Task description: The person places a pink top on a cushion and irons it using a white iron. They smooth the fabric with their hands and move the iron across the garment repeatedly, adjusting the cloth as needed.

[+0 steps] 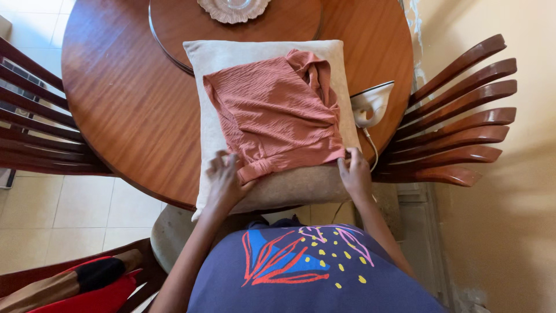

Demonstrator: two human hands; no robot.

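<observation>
While the person leans over the round wooden bench [116,98], both hands work the near edge of a rust-pink crinkled top [275,110], which lies spread on a beige cushion [289,188] at the bench's near side. The left hand [225,179] has its fingers spread and pressed down by the folded cuff at the garment's lower left corner; its grip looks flat and loose rather than pinching. The right hand [354,171] curls its fingertips over the lower right hem, a narrow grip on the cloth's edge. To smooth it well, I would judge the two hands should pull evenly outward so the hem runs straight, keeping the fabric on the cushion and away from the white iron [373,101], which stands just beside the cushion's right edge with its cord trailing down. As for containers, only a scalloped glass dish [233,8] shows, on a raised wooden turntable [278,23] beyond the cushion; what it holds I cannot tell. Slatted wooden chairs [463,110] flank the bench.
</observation>
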